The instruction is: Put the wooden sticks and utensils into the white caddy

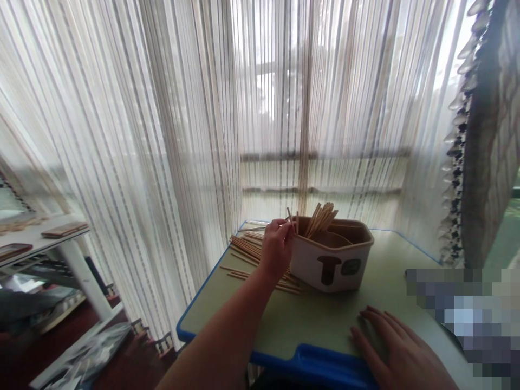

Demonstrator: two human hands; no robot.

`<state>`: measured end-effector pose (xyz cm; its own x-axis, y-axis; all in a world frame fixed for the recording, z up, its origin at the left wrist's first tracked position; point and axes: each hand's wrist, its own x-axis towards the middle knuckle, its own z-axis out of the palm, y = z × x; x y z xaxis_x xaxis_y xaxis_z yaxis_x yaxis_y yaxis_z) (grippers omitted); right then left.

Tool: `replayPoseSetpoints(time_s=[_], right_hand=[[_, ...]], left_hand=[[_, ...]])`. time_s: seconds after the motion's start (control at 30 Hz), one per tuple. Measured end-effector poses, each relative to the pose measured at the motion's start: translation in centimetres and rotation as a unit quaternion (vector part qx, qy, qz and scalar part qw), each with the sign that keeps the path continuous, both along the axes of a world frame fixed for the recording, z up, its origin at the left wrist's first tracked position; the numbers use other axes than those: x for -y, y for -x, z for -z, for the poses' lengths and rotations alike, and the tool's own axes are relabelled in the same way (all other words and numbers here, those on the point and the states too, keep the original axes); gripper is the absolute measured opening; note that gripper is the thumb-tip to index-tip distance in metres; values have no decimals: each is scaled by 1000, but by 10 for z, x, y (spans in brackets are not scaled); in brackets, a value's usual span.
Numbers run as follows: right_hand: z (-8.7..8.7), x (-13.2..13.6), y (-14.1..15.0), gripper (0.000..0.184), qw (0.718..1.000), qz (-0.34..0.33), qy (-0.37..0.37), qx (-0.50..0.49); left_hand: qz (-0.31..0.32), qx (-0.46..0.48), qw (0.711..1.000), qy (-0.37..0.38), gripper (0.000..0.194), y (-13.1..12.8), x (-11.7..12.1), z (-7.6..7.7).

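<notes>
My left hand [278, 244] is closed at the left rim of a white storage box [309, 265] with a brown rim and a mushroom picture. A thin wooden chopstick [289, 213] stands up from its pinched fingers, its lower end hidden. Inside the box, a bundle of chopsticks [323, 218] leans upright in one compartment. More loose chopsticks [247, 248] lie on the table to the left of the box, partly behind my left hand and forearm. My right hand [396, 346] rests on the table at the front right, fingers apart, holding nothing.
The pale green table [219, 314] has a blue edge. Sheer striped curtains [195, 108] hang behind it. On the left stands a white table [60, 238] with a brown flat item on it. A pixelated area covers the right side.
</notes>
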<state>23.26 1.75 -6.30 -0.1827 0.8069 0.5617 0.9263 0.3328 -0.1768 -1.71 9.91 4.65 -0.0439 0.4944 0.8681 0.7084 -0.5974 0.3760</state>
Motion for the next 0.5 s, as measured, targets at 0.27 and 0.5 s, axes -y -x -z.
replayPoseSetpoints(time_s=[0.27, 0.5], right_hand=[[-23, 12, 14, 31, 999, 3, 20, 26], [-41, 21, 19, 33, 997, 22, 69, 33]], left_hand=[[-20, 35, 999, 8, 28, -3, -8, 9], [-129, 64, 986, 84, 28, -1, 7, 21]])
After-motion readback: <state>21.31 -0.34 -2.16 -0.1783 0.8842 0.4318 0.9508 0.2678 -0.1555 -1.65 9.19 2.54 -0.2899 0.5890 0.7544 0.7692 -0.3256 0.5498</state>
